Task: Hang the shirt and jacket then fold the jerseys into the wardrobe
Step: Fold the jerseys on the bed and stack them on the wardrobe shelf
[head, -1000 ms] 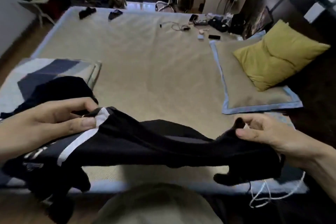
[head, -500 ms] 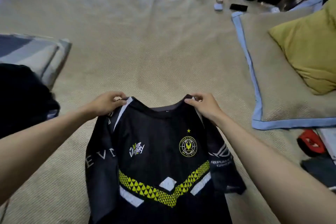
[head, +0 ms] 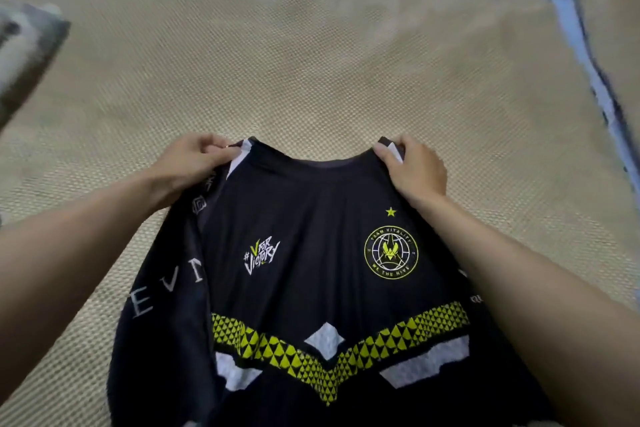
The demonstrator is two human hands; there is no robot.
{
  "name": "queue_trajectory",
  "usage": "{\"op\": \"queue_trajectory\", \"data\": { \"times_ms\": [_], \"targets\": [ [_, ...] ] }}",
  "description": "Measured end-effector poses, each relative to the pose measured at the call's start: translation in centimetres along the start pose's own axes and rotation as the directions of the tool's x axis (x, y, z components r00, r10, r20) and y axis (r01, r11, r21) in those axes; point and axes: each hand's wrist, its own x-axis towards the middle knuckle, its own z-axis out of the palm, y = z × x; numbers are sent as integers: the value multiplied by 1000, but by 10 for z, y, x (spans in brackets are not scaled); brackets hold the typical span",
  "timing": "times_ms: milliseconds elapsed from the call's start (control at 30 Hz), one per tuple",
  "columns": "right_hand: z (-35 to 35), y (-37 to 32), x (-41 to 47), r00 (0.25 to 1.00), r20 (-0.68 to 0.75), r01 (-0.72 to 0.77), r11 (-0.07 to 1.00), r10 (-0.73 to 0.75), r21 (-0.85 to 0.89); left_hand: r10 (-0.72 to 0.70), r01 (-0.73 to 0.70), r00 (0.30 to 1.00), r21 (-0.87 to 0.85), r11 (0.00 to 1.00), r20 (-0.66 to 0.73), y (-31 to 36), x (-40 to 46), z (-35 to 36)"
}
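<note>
A black jersey (head: 311, 253) with a yellow round crest, a yellow triangle band and white patches is spread front side up over the woven beige bed surface (head: 311, 62). My left hand (head: 188, 166) pinches its left shoulder by the white stripe. My right hand (head: 414, 172) grips the right shoulder. The collar sags between my hands. The jersey's lower hem runs out of view at the bottom.
A folded grey and dark blanket (head: 24, 55) lies at the left edge. A beige pillow with blue trim (head: 588, 45) lies at the right. Small blurred objects sit at the top right corner.
A second ago the jersey was bunched between my hands; it is now spread out with its front up. The view has tilted further down and moved closer to the bed.
</note>
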Motion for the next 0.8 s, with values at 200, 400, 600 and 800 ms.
{"op": "queue_trajectory", "data": {
  "times_ms": [200, 400, 600, 800],
  "targets": [
    [-45, 1, 7, 944, 329, -76, 979, 9, 190, 267, -145, 953, 556, 818, -144, 15, -9, 10],
    [-130, 71, -43, 547, 809, -255, 963, 215, -84, 599, -568, 707, 806, 165, 376, -14, -153, 98],
    [-163, 147, -113, 298, 911, -406, 902, 283, -147, 410, -543, 821, 767, 342, 399, -44, -225, 233],
    [-184, 203, -132, 812, 467, -487, 848, 351, 209, 367, -513, 837, 816, 266, 406, -59, -222, 239]
  ]
}}
